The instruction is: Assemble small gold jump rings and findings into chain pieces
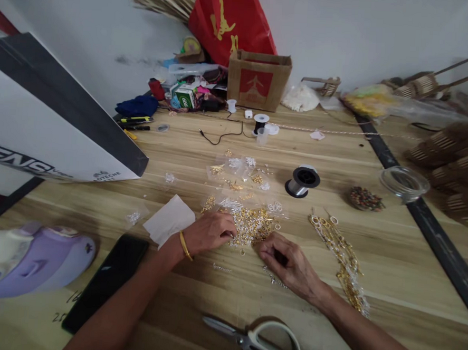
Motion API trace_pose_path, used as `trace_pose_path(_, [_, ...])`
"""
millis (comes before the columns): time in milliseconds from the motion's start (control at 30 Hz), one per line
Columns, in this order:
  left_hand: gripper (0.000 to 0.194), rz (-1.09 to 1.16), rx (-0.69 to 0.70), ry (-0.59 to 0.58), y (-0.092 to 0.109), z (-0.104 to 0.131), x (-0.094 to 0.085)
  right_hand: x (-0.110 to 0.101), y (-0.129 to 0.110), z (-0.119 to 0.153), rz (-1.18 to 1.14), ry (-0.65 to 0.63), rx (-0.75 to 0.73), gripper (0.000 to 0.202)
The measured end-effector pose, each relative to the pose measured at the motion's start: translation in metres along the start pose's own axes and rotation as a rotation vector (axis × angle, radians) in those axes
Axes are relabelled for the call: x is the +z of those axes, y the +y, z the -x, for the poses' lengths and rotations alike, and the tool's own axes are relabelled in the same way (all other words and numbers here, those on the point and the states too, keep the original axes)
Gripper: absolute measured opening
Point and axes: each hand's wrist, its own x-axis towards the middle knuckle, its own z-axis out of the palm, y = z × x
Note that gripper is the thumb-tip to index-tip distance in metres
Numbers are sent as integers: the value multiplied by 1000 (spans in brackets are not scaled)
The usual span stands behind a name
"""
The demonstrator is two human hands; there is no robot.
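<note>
A loose pile of gold and silver beads lies on the wooden table. At its left edge is my left hand, its fingertips pinched together among the beads; whatever they grip is too small to make out. My right hand is curled closed at the pile's lower right, and the fingers hide anything inside. A short silver chain lies below my left hand. Another silver chain shows just under my right hand. To the right, several gold and silver beaded strands lie in a bunch.
Scissors lie near the front edge. A wire spool and a dish of dark beads stand right of centre. White paper, a black phone and a large box are on the left. A paper bag stands behind.
</note>
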Motion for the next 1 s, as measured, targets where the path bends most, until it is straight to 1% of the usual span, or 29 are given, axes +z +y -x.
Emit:
trace_pose_path(167, [16,-42,17,-13,1,-1,2,0,0,0,-5,2,1,15])
trace_pose_path(400, [19,-103,63,-1,2,0,4,-1,-2,-1,-3,-4,-8,16])
trace_pose_path(700, [18,-76,63,29,2,0,7,-1,0,1,7,-1,-10,15])
trace_pose_path(867, [15,44,46,58,3,-1,3,0,1,0,3,1,-11,15])
trace_pose_path(933, [12,125,-7,90,2,-1,2,0,1,0,-2,4,-10,15])
trace_pose_path(1000, [9,235,-104,131,1,-1,2,0,1,0,-5,4,-8,15])
